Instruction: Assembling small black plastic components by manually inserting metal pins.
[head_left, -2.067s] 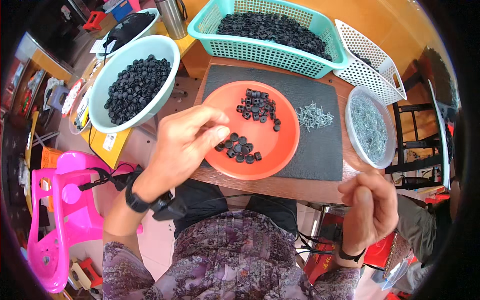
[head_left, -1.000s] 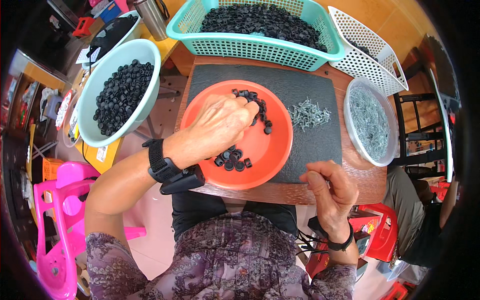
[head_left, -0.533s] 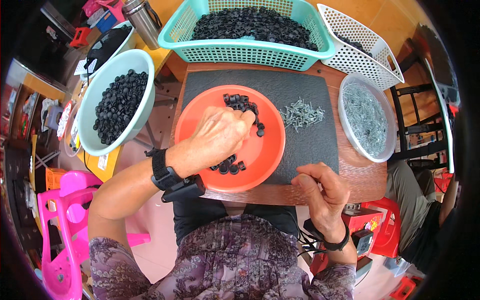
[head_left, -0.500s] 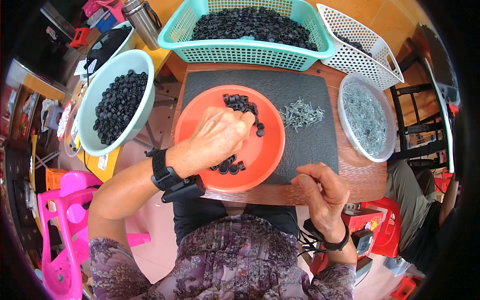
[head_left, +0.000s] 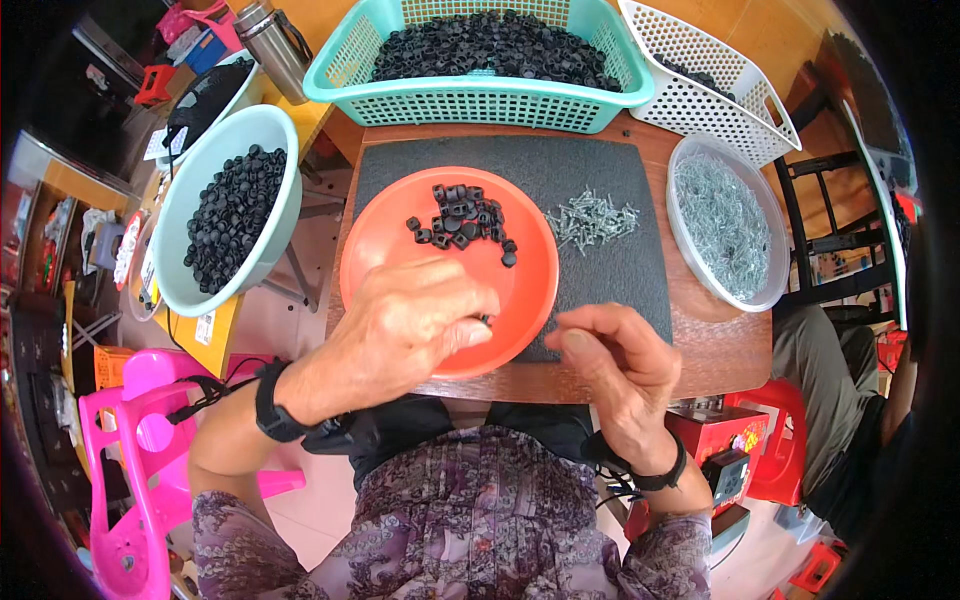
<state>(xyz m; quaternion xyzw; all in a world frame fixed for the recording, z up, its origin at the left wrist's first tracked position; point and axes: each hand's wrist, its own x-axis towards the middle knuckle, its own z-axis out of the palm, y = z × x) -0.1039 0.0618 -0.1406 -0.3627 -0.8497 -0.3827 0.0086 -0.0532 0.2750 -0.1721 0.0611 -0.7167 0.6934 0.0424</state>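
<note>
Here, over the dish [head_left: 525, 295], the left hand [head_left: 405, 322] pinches a black piece [head_left: 486, 319]; whether the curled right hand [head_left: 625, 368] holds anything, I cannot tell.

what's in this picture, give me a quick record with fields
left hand: over orange-red round plastic plate; small black piece beside thumb, grip unclear
right hand: by front edge of dark grey rectangular mat, grip unclear
on plate: cluster of black plastic pieces
on mat: plate, small silver metal fasteners
right: clear round plastic tub of fasteners
back: teal rectangular plastic basket, white perforated plastic basket
left: pale aqua round plastic basin of pieces
</note>
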